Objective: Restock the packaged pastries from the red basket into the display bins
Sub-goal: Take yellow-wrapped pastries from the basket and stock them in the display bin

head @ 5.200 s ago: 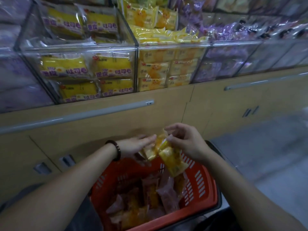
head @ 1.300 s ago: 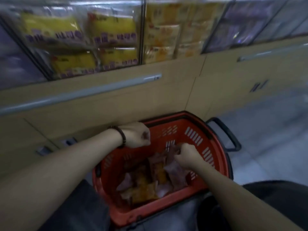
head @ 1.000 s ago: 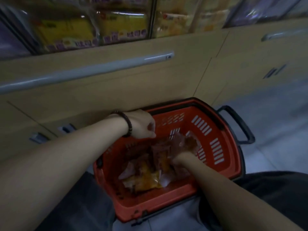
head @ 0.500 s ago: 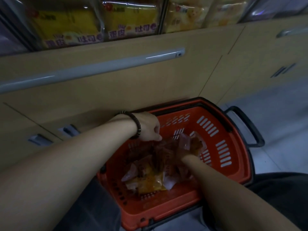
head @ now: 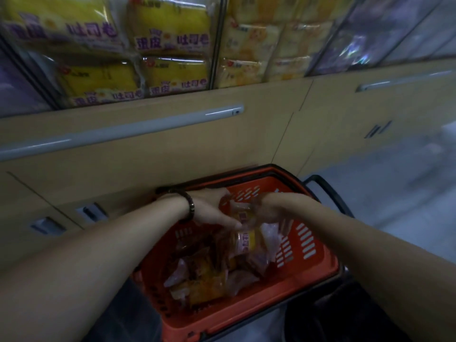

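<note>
The red basket [head: 311,265] stands on the floor below me, against the cabinet, with several packaged pastries [head: 204,285] in yellow, orange and pink wrappers inside. My right hand [head: 270,210], blurred by motion, grips a small bunch of pastry packets [head: 246,240] just above the pile. My left hand [head: 211,210], with a dark bracelet at the wrist, reaches across with straight fingers that touch the top packet [head: 240,214]. The clear display bins [head: 217,43] stand above, out of reach of both hands.
The left bin holds big yellow bread packs [head: 172,77], the middle one pale packs [head: 249,70], the right one purple packets [head: 357,45]. A wooden cabinet front with a grey rail [head: 123,129] runs below them. The basket's black handle [head: 329,196] sticks out right, over grey floor.
My right hand came up out of the pile with packets in its grip. My left hand moved right, from a loose fist over the basket's rim to touching those packets. The view tilted upward.
</note>
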The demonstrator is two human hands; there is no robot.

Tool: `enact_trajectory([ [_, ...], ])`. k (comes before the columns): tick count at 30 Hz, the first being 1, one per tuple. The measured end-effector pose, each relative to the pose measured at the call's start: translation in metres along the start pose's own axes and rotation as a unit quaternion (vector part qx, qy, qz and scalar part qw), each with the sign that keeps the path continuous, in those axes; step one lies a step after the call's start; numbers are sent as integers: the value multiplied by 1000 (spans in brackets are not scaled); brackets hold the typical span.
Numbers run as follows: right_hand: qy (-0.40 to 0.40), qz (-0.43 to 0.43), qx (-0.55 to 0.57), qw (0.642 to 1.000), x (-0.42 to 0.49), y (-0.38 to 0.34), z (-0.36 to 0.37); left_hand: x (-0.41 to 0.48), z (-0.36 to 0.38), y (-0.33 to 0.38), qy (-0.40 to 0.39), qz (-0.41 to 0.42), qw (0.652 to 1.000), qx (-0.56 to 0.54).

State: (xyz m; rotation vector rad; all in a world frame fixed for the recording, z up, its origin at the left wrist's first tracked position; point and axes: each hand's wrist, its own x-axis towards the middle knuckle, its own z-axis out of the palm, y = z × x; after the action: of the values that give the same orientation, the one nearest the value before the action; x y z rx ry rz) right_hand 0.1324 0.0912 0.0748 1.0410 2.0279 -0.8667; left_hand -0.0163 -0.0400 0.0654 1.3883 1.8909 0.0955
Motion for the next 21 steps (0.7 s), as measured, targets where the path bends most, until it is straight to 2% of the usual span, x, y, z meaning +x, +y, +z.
enact_trajectory([
  [3,13,-69,118,991,-14,4,-15,3,7,12,42,43,995,-81],
  [6,20,-116,220,968,-30,14,-24,-2,0,23,77,83,974,-194],
  [10,46,-151,229,961,-46,32,-40,-5,-8,21,90,83,947,-298],
  [13,145,-176,202,953,-61,44,-53,-7,-18,14,113,49,937,-326],
  [17,186,-279,311,889,-72,65,-68,-6,-22,9,126,5,918,-375],
  [21,176,-392,378,820,-75,78,-70,-7,-17,25,82,-12,848,-523],
])
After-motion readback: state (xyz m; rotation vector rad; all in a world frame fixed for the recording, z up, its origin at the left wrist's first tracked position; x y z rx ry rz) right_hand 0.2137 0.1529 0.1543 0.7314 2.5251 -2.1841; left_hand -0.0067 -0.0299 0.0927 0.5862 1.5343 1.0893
